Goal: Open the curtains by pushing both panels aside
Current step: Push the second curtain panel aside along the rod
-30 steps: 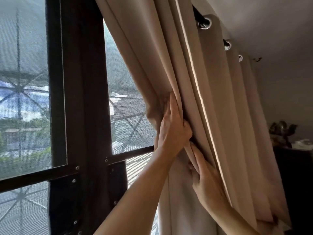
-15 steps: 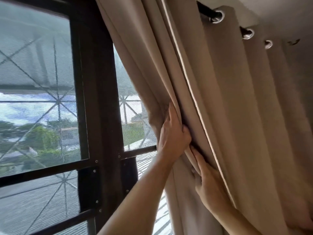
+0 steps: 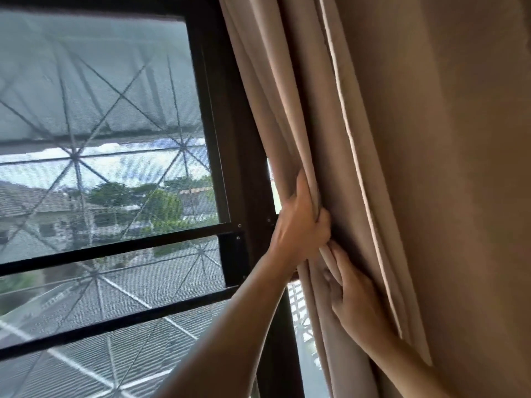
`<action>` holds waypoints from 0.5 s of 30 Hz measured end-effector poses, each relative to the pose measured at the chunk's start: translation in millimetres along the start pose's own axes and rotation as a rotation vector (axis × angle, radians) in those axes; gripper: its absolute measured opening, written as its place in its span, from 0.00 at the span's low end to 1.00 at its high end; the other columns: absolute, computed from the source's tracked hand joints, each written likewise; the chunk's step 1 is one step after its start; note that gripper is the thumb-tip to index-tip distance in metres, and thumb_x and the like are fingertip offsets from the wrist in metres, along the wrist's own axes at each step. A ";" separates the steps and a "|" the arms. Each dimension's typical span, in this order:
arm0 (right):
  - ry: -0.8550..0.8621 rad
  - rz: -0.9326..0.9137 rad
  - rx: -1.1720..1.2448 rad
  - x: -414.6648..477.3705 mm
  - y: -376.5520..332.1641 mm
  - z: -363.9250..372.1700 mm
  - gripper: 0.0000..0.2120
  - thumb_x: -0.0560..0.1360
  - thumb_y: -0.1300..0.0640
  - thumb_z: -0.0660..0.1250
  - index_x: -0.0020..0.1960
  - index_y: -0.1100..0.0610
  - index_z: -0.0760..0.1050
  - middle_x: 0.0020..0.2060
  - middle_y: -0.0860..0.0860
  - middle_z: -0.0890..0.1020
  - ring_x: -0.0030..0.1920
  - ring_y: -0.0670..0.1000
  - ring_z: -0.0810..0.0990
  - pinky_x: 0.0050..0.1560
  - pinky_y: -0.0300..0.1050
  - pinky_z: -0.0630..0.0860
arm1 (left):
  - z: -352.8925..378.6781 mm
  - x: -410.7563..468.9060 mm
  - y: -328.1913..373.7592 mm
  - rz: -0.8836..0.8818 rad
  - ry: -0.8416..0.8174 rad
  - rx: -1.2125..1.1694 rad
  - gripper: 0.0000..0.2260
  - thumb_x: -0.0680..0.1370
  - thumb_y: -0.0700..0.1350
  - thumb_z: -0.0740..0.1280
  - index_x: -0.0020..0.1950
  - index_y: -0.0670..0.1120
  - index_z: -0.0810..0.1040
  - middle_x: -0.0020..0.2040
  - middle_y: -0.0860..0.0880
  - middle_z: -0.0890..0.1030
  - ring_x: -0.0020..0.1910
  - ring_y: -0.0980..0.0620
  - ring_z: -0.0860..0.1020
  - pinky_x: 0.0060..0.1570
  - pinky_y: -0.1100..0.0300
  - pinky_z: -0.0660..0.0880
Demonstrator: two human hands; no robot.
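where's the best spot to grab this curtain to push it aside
Grip the bunched leading folds of the curtain at the window-side edge, coming from the window side, as the left hand does. There the pleats stack into one thick ridge that the fingers can wrap; the flat cloth further right offers nothing.

Beige curtain [image 3: 402,168], bunched rightward
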State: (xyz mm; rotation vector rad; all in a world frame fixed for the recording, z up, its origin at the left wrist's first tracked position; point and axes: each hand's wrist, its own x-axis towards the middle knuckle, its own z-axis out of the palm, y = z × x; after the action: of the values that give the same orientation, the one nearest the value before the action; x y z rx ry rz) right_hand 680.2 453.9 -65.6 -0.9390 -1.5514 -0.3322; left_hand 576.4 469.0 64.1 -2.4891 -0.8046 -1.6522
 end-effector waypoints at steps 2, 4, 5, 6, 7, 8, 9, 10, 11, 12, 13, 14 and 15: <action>-0.050 0.054 0.022 -4.8 -12.2 8.9 0.35 0.76 0.61 0.66 0.74 0.36 0.54 0.62 0.15 0.59 0.65 0.23 0.60 0.66 0.23 0.57 | -15.1 -13.3 -7.3 -0.023 -0.039 -0.004 0.29 0.77 0.43 0.66 0.75 0.47 0.58 0.49 0.48 0.80 0.41 0.50 0.82 0.43 0.56 0.81; -0.017 0.070 0.093 -10.8 -26.7 15.7 0.31 0.76 0.58 0.65 0.74 0.41 0.56 0.62 0.17 0.62 0.64 0.25 0.64 0.65 0.25 0.61 | -31.8 -29.0 -14.4 -0.014 -0.064 0.013 0.31 0.78 0.46 0.67 0.78 0.49 0.56 0.51 0.50 0.81 0.41 0.52 0.82 0.43 0.62 0.79; 0.010 0.097 0.098 -13.1 -31.6 20.4 0.30 0.76 0.57 0.65 0.74 0.46 0.58 0.63 0.23 0.68 0.64 0.31 0.71 0.63 0.27 0.64 | -40.9 -38.4 -17.7 0.011 -0.074 0.002 0.32 0.79 0.47 0.66 0.79 0.49 0.54 0.56 0.50 0.81 0.46 0.53 0.83 0.47 0.62 0.79; 0.029 0.142 0.090 -14.8 -39.9 24.2 0.30 0.75 0.58 0.67 0.74 0.51 0.60 0.63 0.34 0.75 0.61 0.41 0.78 0.60 0.31 0.69 | -50.6 -49.5 -21.1 0.036 -0.075 -0.007 0.32 0.79 0.48 0.65 0.80 0.46 0.53 0.64 0.52 0.79 0.54 0.57 0.82 0.53 0.63 0.78; 0.039 0.161 0.075 -17.3 -46.3 29.2 0.31 0.74 0.58 0.68 0.74 0.54 0.61 0.62 0.46 0.79 0.58 0.50 0.81 0.58 0.38 0.73 | -60.8 -62.5 -24.6 0.059 -0.072 -0.009 0.32 0.80 0.49 0.64 0.80 0.44 0.53 0.70 0.57 0.72 0.62 0.64 0.77 0.59 0.66 0.74; 0.040 0.169 0.068 -19.8 -54.5 31.9 0.32 0.74 0.58 0.69 0.74 0.54 0.60 0.62 0.53 0.79 0.57 0.54 0.82 0.57 0.43 0.75 | -71.8 -77.0 -29.0 0.060 -0.061 -0.005 0.32 0.80 0.51 0.63 0.80 0.42 0.55 0.73 0.61 0.66 0.66 0.69 0.70 0.63 0.70 0.69; 0.029 0.181 0.088 -22.1 -62.4 33.4 0.33 0.73 0.57 0.70 0.73 0.53 0.59 0.63 0.54 0.78 0.58 0.55 0.81 0.57 0.44 0.75 | -82.7 -94.3 -34.3 0.034 -0.046 -0.004 0.33 0.80 0.54 0.63 0.80 0.41 0.56 0.73 0.64 0.62 0.69 0.71 0.65 0.66 0.72 0.65; 0.013 0.219 0.133 -23.3 -72.3 32.4 0.34 0.73 0.57 0.71 0.73 0.50 0.58 0.63 0.51 0.77 0.59 0.52 0.79 0.56 0.41 0.74 | -94.1 -113.4 -39.4 -0.004 -0.033 -0.010 0.33 0.80 0.56 0.62 0.79 0.41 0.58 0.74 0.63 0.61 0.72 0.70 0.63 0.67 0.72 0.63; 0.008 0.242 0.183 -24.6 -83.2 33.2 0.34 0.72 0.56 0.71 0.72 0.48 0.57 0.62 0.47 0.76 0.58 0.48 0.78 0.55 0.37 0.72 | -106.5 -135.1 -48.9 -0.033 -0.026 -0.014 0.32 0.80 0.56 0.62 0.79 0.41 0.59 0.75 0.60 0.63 0.73 0.66 0.63 0.68 0.71 0.62; 0.016 0.248 0.216 -25.6 -96.2 32.6 0.35 0.71 0.54 0.72 0.72 0.47 0.57 0.61 0.45 0.74 0.57 0.45 0.77 0.54 0.34 0.69 | -120.4 -157.3 -54.4 -0.056 -0.020 -0.005 0.31 0.80 0.55 0.63 0.78 0.41 0.60 0.75 0.56 0.66 0.74 0.63 0.65 0.69 0.69 0.63; 0.025 0.254 0.261 -27.7 -107.4 31.0 0.37 0.70 0.50 0.72 0.72 0.46 0.56 0.62 0.45 0.74 0.57 0.43 0.76 0.54 0.35 0.69 | -132.5 -180.0 -63.6 -0.082 -0.025 -0.004 0.30 0.80 0.53 0.64 0.78 0.42 0.61 0.74 0.53 0.69 0.73 0.61 0.67 0.68 0.67 0.65; 0.033 0.254 0.293 -30.0 -121.7 27.7 0.38 0.68 0.46 0.71 0.72 0.45 0.55 0.64 0.47 0.73 0.58 0.43 0.75 0.57 0.37 0.69 | -148.0 -207.3 -73.8 -0.121 -0.025 0.016 0.29 0.80 0.52 0.66 0.78 0.45 0.61 0.73 0.53 0.71 0.71 0.61 0.69 0.68 0.66 0.67; 0.051 0.234 0.323 -31.8 -134.8 25.5 0.40 0.66 0.42 0.70 0.73 0.44 0.54 0.67 0.48 0.71 0.62 0.45 0.73 0.61 0.41 0.69 | -164.6 -240.0 -84.0 -0.167 -0.006 0.021 0.28 0.79 0.50 0.67 0.77 0.48 0.62 0.71 0.55 0.74 0.69 0.61 0.72 0.66 0.65 0.69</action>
State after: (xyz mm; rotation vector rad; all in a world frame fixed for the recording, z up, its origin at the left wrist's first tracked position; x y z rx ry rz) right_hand 563.9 374.7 -60.7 -0.8382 -1.3801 0.0603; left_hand 329.0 395.3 -94.5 -2.4747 -1.0511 -1.6749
